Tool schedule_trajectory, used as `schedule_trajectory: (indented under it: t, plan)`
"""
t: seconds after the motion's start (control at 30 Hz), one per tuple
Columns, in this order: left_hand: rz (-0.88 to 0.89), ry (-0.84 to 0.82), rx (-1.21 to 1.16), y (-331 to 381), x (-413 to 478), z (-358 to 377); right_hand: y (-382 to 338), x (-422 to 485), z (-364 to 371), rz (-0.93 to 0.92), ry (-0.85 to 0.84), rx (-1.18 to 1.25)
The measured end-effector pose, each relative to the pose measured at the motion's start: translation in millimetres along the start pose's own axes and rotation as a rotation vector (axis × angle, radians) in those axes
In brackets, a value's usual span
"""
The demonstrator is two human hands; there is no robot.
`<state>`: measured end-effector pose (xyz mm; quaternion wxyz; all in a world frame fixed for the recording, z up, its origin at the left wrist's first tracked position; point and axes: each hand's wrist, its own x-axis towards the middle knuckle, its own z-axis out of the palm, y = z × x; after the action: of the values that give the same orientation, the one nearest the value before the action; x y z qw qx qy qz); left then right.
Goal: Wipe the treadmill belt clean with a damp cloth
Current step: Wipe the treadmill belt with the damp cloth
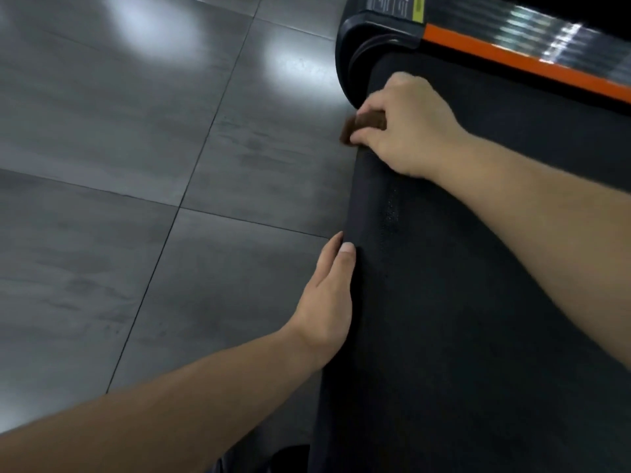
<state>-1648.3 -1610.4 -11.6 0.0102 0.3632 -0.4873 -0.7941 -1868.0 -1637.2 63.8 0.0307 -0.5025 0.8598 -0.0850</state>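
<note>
Grey tiled floor (136,165), treadmill (478,302) standing on it

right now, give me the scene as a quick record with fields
right hand: grips the cloth at the belt's edge, near the corner cap
cloth: brown, bunched, pokes out past the fingers
left hand: fingers straight, resting along the belt's edge, nearer the camera
belt: black
rail: orange stripe, beyond the right hand
floor: grey tiles, glare patches
</note>
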Motion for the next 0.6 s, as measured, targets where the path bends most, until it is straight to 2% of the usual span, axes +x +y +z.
schedule_trajectory:
  t: [0.17, 0.23, 0.33, 0.4, 0.53, 0.6]
  plan:
    - [-0.010, 0.105, -0.030, -10, -4, -1, -15, -91, 1, -0.165, -0.028, 0.192]
    - [-0.008, 0.117, -0.056, -10, -6, 0, -8, -82, 0, -0.129, 0.029, 0.165]
    - [-0.021, 0.102, -0.084, -9, -9, 1, -4, -55, 6, 0.026, 0.129, 0.118]
    - [-0.032, 0.078, -0.137, -8, -9, 2, -14, -67, 12, 0.065, 0.151, 0.145]
    - [-0.094, 0.063, -0.370, -10, -9, 0, -34, -159, 11, -0.160, 0.060, 0.304]
    - [-0.091, 0.058, -0.414, -13, -7, -2, -33, -185, 7, -0.251, 0.027, 0.294]
